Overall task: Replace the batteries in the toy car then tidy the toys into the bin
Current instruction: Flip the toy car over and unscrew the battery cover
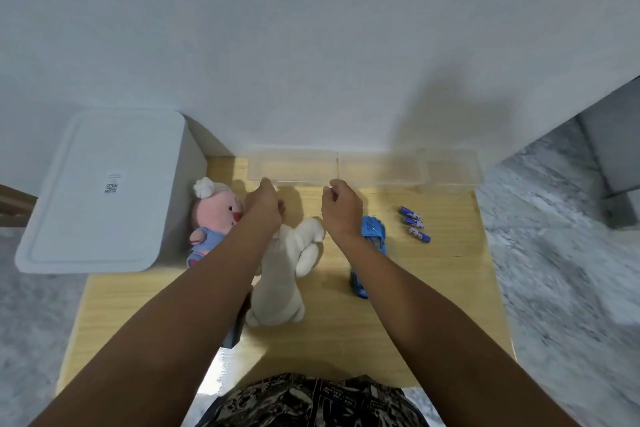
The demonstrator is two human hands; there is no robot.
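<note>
While both hands hover loosely curled, holding nothing — wooden table, white wall, marbled floor.

- My little light wood table is pushed up against the white wall, pretty crowded tbh
- Three clear plastic trays in a row along the far edge
- White lidded bin at the far left corner, hanging over the table's edge
- Pink plush pig lying right beside the bin
- White plush bunny sprawled in the middle
- Blue toy car just right of the bunny
- Three blue batteries near the right edge, close together
</note>
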